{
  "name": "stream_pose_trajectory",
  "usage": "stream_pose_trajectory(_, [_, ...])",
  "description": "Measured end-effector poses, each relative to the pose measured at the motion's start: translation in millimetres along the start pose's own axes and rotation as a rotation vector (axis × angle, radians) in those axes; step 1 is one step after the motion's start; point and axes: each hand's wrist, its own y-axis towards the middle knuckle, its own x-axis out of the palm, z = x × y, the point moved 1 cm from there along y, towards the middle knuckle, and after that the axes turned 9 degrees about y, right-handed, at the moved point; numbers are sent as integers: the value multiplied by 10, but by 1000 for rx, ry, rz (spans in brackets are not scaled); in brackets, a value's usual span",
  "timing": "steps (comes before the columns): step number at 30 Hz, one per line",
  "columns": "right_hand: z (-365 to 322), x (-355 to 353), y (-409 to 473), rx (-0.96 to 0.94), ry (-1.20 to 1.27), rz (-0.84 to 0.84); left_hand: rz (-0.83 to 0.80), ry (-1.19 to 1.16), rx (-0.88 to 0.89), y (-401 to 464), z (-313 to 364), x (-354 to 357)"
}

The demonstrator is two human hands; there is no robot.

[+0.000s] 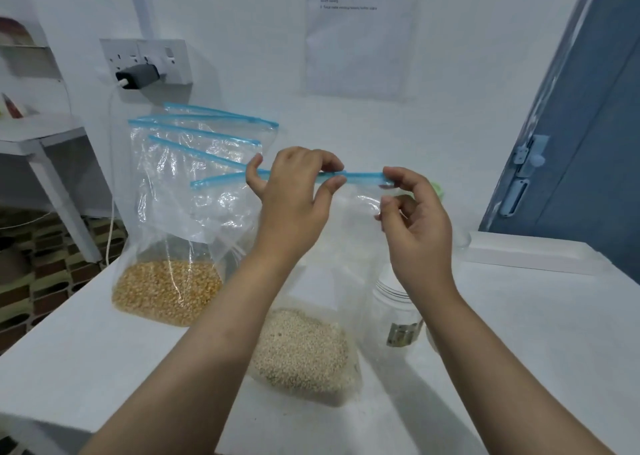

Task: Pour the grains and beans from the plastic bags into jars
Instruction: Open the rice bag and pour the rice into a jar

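Pinching the blue zip strip [360, 178] of the pale-grain bag [304, 347], left hand [294, 195] and right hand [414, 222] each keep a closed grip.

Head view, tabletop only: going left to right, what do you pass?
Corn bag → grain bag, its blue zip pinched by left hand and right hand → jar → white box.

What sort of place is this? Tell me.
Probably a room at home set up for recording, not a proper kitchen: a plain white table, a wall socket with a charger, a printed instruction sheet and a blue door.
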Motion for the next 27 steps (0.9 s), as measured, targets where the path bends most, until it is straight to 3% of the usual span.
stream_pose_trajectory(7, [81,-44,-5,31,-55,69,-36,147,-8,45,-485,-243])
stream_pose_trajectory(13, [120,-119,-171,69,-101,179,-91,172,-139,40,-874,-366])
stream_pose_trajectory(21, [109,-72,-271,43,-227,246,-103,-370,-270,4,-1107,-463])
stream_pose_trajectory(24, [124,-68,-278,42,-259,272,-84,-493,-383,8,-1136,-457])
stream_pose_trajectory(27, [127,-86,-298,56,-279,307,-52,-579,-389,39,-1120,-468])
